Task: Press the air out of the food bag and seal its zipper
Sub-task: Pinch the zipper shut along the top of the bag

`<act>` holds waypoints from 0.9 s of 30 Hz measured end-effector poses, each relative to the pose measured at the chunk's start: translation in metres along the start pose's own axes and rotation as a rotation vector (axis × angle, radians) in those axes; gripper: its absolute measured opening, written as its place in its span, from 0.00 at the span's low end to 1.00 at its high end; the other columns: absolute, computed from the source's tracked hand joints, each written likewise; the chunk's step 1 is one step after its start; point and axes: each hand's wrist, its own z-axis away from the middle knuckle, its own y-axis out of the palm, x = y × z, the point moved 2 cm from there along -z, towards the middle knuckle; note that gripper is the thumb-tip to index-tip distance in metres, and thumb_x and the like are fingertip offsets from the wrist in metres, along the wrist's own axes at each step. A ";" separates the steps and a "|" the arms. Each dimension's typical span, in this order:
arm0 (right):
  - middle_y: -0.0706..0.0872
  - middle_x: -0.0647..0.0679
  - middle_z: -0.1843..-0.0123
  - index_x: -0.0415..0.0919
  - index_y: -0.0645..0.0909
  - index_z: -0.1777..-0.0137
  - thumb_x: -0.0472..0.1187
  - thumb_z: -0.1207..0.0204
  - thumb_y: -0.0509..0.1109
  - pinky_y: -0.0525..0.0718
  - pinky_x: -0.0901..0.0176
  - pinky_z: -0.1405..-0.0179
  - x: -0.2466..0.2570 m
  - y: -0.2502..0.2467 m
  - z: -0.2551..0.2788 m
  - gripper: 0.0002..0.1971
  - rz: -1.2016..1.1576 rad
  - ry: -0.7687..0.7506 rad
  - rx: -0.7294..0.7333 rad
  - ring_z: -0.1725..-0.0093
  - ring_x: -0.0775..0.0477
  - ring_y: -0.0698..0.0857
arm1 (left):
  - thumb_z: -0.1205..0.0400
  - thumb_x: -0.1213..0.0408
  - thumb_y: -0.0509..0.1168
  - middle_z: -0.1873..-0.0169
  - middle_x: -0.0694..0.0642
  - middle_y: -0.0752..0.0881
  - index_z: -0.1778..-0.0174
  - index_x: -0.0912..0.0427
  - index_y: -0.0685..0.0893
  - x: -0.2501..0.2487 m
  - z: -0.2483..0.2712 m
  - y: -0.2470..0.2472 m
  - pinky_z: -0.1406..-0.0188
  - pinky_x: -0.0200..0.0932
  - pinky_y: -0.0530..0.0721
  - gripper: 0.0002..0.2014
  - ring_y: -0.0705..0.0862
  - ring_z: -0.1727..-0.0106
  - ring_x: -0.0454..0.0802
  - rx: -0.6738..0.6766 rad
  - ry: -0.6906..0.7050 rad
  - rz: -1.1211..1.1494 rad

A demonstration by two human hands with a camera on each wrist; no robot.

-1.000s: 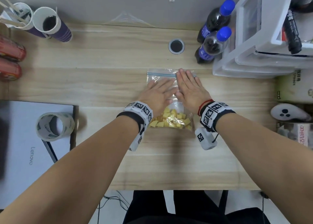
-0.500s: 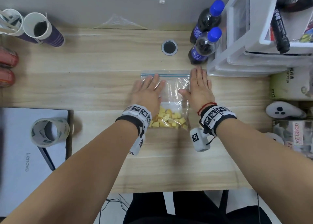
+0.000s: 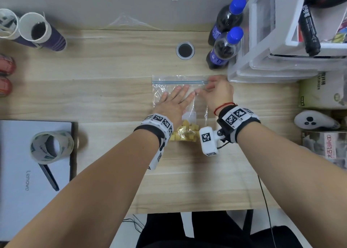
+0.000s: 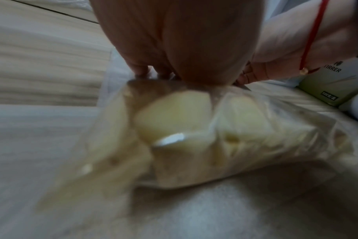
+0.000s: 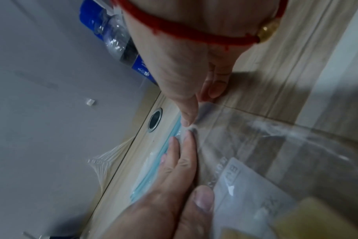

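A clear food bag (image 3: 201,105) lies flat on the wooden table, its blue zipper (image 3: 180,82) at the far end and yellow cubes (image 3: 185,133) bunched at the near end. My left hand (image 3: 174,103) rests flat on the bag's middle with straight fingers below the zipper. My right hand (image 3: 218,92) is curled at the bag's far right corner, thumb and fingers pinching the plastic by the zipper's end. The right wrist view shows that thumb (image 5: 187,122) down on the bag beside the zipper (image 5: 165,148) and my left fingers (image 5: 180,161). In the left wrist view the cubes (image 4: 174,116) bulge below my palm (image 4: 184,40).
Two dark bottles (image 3: 225,46) and a white drawer unit (image 3: 272,56) stand just beyond my right hand. A cable hole (image 3: 185,50) lies behind the bag. Paper cups (image 3: 39,31) are far left, a laptop (image 3: 28,172) with a tape roll (image 3: 50,146) near left, a white controller (image 3: 313,121) right.
Both hands slid apart from the bag's middle to its sides. Now the left hand is back flat on the middle, and the right hand has curled at the zipper's right end.
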 end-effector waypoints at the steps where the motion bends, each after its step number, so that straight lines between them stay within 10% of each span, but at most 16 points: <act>1: 0.87 0.48 0.51 0.40 0.79 0.39 0.48 0.38 0.85 0.77 0.65 0.53 0.002 0.000 -0.001 0.29 0.016 -0.002 -0.015 0.51 0.48 0.86 | 0.12 0.64 0.52 0.20 0.47 0.22 0.19 0.43 0.27 0.000 0.000 0.001 0.16 0.62 0.38 0.39 0.28 0.17 0.51 -0.005 -0.002 0.004; 7: 0.86 0.44 0.46 0.41 0.80 0.41 0.48 0.40 0.85 0.84 0.49 0.42 0.006 0.003 -0.001 0.29 0.111 -0.019 0.008 0.46 0.44 0.85 | 0.11 0.61 0.49 0.20 0.47 0.22 0.20 0.43 0.26 0.001 0.007 0.012 0.18 0.62 0.36 0.37 0.27 0.17 0.50 -0.050 -0.012 0.049; 14: 0.89 0.50 0.65 0.41 0.88 0.61 0.48 0.32 0.80 0.84 0.61 0.51 0.010 0.009 0.019 0.11 0.162 -0.040 0.167 0.60 0.49 0.86 | 0.11 0.58 0.47 0.20 0.47 0.23 0.20 0.43 0.25 0.000 0.035 0.035 0.17 0.62 0.36 0.36 0.26 0.18 0.50 -0.064 -0.050 0.072; 27: 0.90 0.51 0.59 0.41 0.91 0.51 0.47 0.29 0.79 0.82 0.66 0.48 0.002 0.006 0.009 0.11 -0.049 0.016 0.148 0.58 0.55 0.86 | 0.11 0.57 0.52 0.17 0.42 0.29 0.17 0.39 0.33 0.000 0.035 0.030 0.16 0.57 0.41 0.35 0.32 0.15 0.46 -0.113 -0.084 0.114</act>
